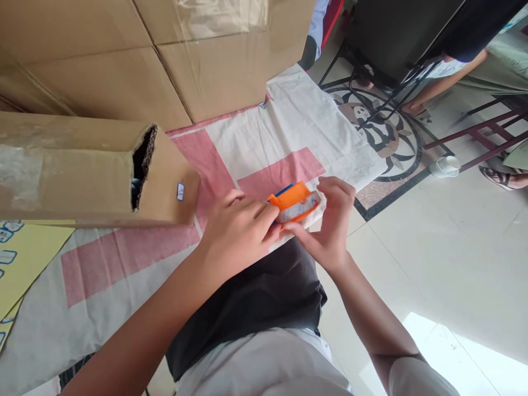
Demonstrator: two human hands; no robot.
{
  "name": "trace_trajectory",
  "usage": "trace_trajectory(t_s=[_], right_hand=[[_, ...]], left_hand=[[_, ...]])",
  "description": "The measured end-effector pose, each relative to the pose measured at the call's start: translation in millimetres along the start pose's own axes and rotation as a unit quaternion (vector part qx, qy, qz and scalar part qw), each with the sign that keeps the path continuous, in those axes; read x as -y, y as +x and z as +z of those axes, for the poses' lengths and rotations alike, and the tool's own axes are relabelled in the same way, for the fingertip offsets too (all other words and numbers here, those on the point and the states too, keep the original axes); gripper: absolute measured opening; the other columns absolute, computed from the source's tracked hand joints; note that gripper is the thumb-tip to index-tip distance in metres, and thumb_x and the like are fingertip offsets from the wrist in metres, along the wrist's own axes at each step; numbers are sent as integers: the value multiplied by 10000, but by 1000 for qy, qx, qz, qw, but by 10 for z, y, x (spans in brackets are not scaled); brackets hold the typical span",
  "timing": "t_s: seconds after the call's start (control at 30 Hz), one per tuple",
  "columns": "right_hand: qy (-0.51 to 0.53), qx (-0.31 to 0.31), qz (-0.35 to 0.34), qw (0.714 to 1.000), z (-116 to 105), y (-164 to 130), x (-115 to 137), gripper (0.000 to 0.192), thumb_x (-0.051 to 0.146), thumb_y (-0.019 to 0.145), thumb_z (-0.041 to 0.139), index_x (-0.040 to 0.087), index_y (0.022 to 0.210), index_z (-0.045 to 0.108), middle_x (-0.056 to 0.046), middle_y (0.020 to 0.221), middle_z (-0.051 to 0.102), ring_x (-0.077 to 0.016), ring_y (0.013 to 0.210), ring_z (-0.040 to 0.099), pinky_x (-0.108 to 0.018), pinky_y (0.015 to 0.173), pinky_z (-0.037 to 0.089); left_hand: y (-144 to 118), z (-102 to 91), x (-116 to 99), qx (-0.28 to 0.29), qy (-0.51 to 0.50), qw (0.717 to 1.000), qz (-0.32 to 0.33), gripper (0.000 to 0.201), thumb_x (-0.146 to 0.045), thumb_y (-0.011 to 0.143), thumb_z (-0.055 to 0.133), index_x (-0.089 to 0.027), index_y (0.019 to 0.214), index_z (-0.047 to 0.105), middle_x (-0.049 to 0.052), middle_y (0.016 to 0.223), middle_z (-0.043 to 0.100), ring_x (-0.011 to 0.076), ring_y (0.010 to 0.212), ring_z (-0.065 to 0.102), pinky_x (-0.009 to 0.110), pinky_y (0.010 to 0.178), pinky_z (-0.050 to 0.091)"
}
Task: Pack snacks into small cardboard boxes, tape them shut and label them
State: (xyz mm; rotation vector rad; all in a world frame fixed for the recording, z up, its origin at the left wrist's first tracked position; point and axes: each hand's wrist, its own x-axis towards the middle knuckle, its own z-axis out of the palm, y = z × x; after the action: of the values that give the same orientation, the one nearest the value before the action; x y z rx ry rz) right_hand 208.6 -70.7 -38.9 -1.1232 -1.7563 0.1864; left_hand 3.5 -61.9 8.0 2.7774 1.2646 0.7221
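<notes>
A small orange box (292, 196) with some blue on its far edge is tilted above the near edge of the table. Its side stands open, and a clear plastic bag (297, 211) shows inside. My left hand (241, 228) is closed around the box's left end. At the other end, my right hand (333, 220) has its thumb on the lower rim and its fingers curled by the right end. Where the right fingertips press is partly hidden.
A long carton (82, 170) with a torn opening lies on the red-and-white cloth (243, 137). Behind it stand large cardboard boxes (223, 71). Yellow sticker sheets (33, 258) lie at left. Another person's arm (451, 80), a folding chair (396, 38) and a white cup (445, 166) are at right.
</notes>
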Motion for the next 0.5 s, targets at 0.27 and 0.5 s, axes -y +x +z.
trace_trajectory(t_s=[0.27, 0.5], right_hand=[[193, 90, 205, 955, 277, -60, 58, 840, 506, 886, 756, 286, 1544, 284, -145, 1482, 512, -310, 1373, 531, -553, 1145, 472], [235, 138, 149, 951, 114, 62, 47, 724, 496, 888, 758, 249, 1485, 430, -164, 1469, 509, -305, 1347, 553, -526, 1123, 499]], left_hand=[[209, -271, 116, 51, 102, 993, 10, 332, -346, 847, 745, -166, 1111, 653, 166, 1222, 686, 374, 1143, 624, 483, 886, 457], [498, -217, 262, 222, -37, 973, 58, 735, -346, 793, 749, -215, 1440, 427, 118, 1422, 598, 295, 1166, 658, 362, 850, 519]])
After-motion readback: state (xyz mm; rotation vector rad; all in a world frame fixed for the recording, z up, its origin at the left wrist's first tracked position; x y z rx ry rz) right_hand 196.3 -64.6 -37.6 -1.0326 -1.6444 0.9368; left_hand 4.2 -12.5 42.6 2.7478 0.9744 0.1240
